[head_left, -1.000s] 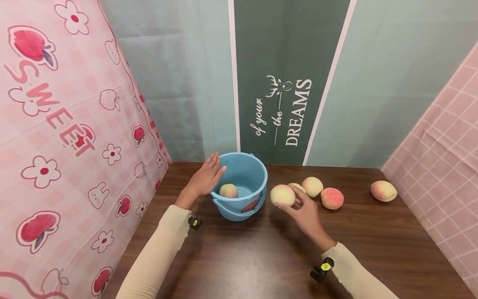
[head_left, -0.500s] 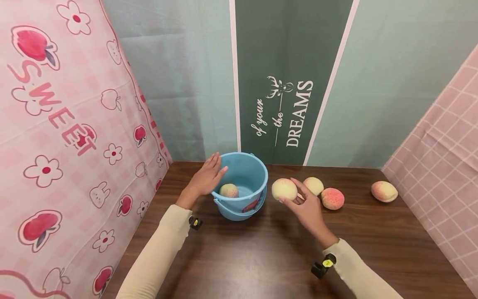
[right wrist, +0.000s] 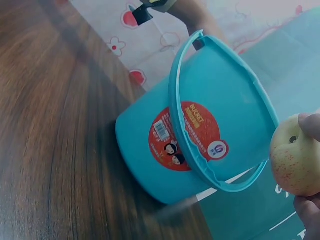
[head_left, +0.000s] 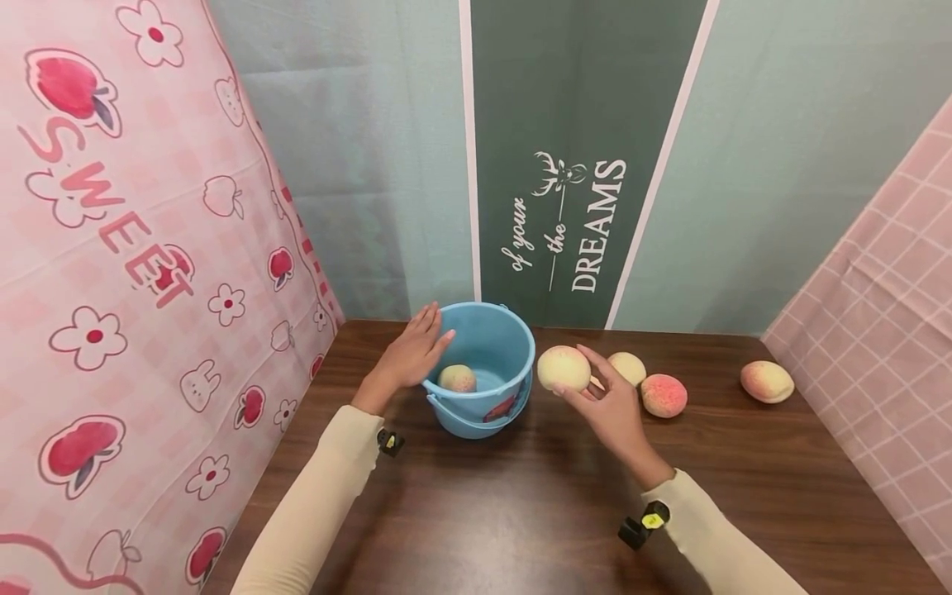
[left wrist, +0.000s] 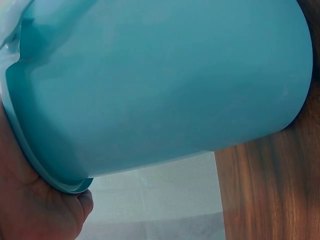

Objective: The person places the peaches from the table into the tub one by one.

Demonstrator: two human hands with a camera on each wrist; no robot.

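My right hand (head_left: 611,409) holds a pale yellow peach (head_left: 564,368) between thumb and fingers, raised just right of the bucket. Up close in the right wrist view, the peach (right wrist: 296,159) shows a stem hollow and red speckles. A blue bucket (head_left: 482,406) stands upright on the table, its handle hanging down at the front. One peach (head_left: 457,379) lies inside it. With fingers extended, my left hand (head_left: 407,355) rests on the bucket's left rim. The left wrist view has the palm (left wrist: 45,210) against the rim, beside the bucket's blue wall (left wrist: 165,90).
Behind my right hand lies another pale peach (head_left: 628,368), partly hidden. A redder peach (head_left: 664,396) is right of it, and a yellow-red peach (head_left: 768,382) sits near the right edge of the brown wooden table (head_left: 476,521). Cloth walls (head_left: 357,165) enclose the table's back and sides.
My right hand has lifted its peach a little higher and, lately, slightly left toward the bucket. The left hand and bucket have stayed in place.
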